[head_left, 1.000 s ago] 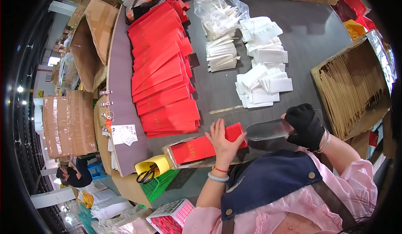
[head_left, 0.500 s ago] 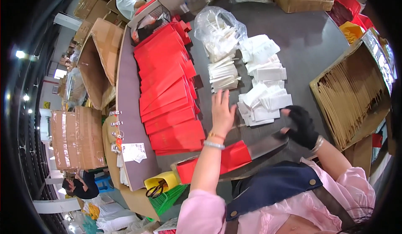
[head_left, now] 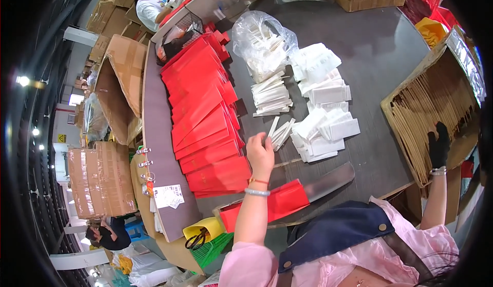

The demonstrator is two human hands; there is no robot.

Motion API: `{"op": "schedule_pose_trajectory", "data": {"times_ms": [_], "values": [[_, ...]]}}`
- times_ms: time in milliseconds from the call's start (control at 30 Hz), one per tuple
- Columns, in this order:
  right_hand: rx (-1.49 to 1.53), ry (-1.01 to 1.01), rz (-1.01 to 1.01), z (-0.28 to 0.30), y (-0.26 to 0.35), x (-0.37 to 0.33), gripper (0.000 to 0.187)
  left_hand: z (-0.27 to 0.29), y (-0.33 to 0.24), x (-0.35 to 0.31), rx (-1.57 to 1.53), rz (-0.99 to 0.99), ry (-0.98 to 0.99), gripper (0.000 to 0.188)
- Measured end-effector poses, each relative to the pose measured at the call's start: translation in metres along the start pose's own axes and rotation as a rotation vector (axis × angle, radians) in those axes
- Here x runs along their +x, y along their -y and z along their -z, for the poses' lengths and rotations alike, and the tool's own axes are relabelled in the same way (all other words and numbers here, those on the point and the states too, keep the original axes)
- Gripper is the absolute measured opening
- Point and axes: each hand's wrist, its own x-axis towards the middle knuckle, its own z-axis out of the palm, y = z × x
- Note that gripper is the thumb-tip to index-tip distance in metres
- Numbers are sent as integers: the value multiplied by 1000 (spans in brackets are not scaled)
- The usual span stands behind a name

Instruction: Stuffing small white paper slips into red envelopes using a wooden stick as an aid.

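Note:
My left hand (head_left: 260,156) is over the table, fingers loosely bent and thumb apart, between the red paper sleeves (head_left: 208,117) and a few narrow white strips (head_left: 281,133). Nothing shows in it. My right hand (head_left: 439,147), in a black fingerless glove, reaches into the cardboard box (head_left: 393,115) on the right. Its fingertips are apart, against the edges of the tightly packed brown card pieces (head_left: 423,107). Below my left hand lies a red sleeve (head_left: 287,200) with a clear plastic piece (head_left: 331,180) sticking out at its right end.
Folded white papers (head_left: 326,127) lie mid-table, beside white strips (head_left: 271,96) and a clear plastic bag (head_left: 264,38). Scissors (head_left: 196,239) sit in a yellow holder (head_left: 211,226) at the near left edge. A co-worker (head_left: 149,4) is beyond the far-left partition.
My right hand has gone from beside the clear plastic piece into the box on the right. My left hand has drawn back nearer, fingers more bent; a few white strips now lie loose beside it.

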Motion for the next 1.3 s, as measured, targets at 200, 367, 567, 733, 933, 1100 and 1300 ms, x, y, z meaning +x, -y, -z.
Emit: {"op": "schedule_pose_trajectory", "data": {"times_ms": [200, 367, 567, 733, 933, 1100, 1300], "values": [[-544, 272, 191, 0, -36, 3, 37, -7, 12, 15, 39, 163, 36, 11], [-458, 157, -18, -9, -24, 1, 33, 8, -15, 6, 139, 103, 60, 12], [-258, 7, -79, -12, -34, -1, 36, 12, -24, 1, 70, 123, 62, 15], [-16, -88, -133, 13, 12, 2, 30, 15, -30, -2, 46, 87, -13, 17], [930, 187, -74, -9, 207, -51, 12, -16, -74, -3, -211, 77, 80, 23], [975, 363, -208, -65, 202, -89, 14, -41, -77, 1, -110, 86, 143, 30], [975, 598, -202, -59, 202, -63, 12, -13, -91, 1, -304, 196, 146, 24]]}}
